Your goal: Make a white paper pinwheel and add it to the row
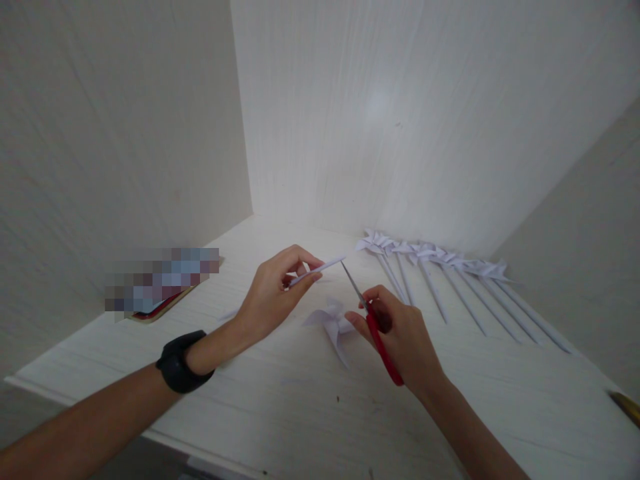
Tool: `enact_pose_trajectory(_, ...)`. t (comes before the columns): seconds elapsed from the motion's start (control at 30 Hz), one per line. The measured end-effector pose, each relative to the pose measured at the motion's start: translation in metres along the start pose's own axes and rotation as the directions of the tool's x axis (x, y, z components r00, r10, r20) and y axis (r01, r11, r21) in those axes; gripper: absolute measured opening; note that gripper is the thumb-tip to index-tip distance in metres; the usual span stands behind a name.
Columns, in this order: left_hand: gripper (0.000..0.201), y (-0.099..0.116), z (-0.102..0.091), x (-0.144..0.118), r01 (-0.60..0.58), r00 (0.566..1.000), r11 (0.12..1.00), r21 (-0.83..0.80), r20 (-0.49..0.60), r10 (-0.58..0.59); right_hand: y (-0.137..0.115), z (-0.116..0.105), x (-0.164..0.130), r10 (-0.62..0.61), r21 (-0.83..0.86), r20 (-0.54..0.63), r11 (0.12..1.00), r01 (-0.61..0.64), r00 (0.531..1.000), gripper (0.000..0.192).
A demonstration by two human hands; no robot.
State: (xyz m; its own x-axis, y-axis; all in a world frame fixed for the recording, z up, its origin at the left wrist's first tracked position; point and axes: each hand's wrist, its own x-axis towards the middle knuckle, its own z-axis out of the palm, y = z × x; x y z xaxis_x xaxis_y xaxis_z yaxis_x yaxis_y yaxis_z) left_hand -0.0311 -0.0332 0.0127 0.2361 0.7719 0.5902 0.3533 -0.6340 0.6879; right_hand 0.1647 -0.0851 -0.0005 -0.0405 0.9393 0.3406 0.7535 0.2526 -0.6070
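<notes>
My left hand (283,287), with a dark watch on its wrist, pinches a thin rolled white paper stick (331,262) that points up to the right. My right hand (400,327) grips red-handled scissors (381,347) by their loops. The scissor tips touch or lie very close to the stick's far end; whether the blades are parted I cannot tell. A loose white paper pinwheel (333,325) lies on the white surface (300,413) below the hands, partly hidden by my right fingers.
Several finished-looking paper pinwheels on sticks (440,257) lie in a row at the back right. A phone-like object (165,303), its screen blurred out, leans at the left wall. White panels enclose the back and sides. Something yellowish (625,403) shows at the right edge.
</notes>
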Motion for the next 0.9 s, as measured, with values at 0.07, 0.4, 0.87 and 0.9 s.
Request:
enact_pose_trajectory(0.07, 0.015, -0.0001, 0.0, -0.0002, -0.01, 1.0, 1.0, 0.004, -0.004, 0.01, -0.0001, -0.0002, -0.0006, 0.001, 0.006, -0.004, 1.0, -0.001, 1.0, 0.02)
enact_pose_trajectory(0.4, 0.012, 0.0015, 0.0004, -0.0005, -0.05, 0.999, 0.999, 0.011, -0.018, 0.051, 0.0004, 0.0009, -0.0015, -0.028, 0.023, -0.006, 0.999, 0.028, 1.0, 0.022)
enact_pose_trajectory(0.87, 0.011, 0.0013, 0.0001, 0.0002, -0.085, 0.996, 0.996, 0.042, -0.023, 0.086, 0.0002, 0.0022, -0.0005, -0.03, 0.017, -0.01, 0.999, 0.03, 0.999, 0.025)
enact_pose_trajectory(0.9, 0.011, 0.0013, 0.0, 0.0001, -0.089, 0.996, 0.995, 0.045, -0.024, 0.09, 0.0002, 0.0022, -0.0005, -0.029, 0.013, -0.011, 1.0, 0.029, 1.0, 0.025)
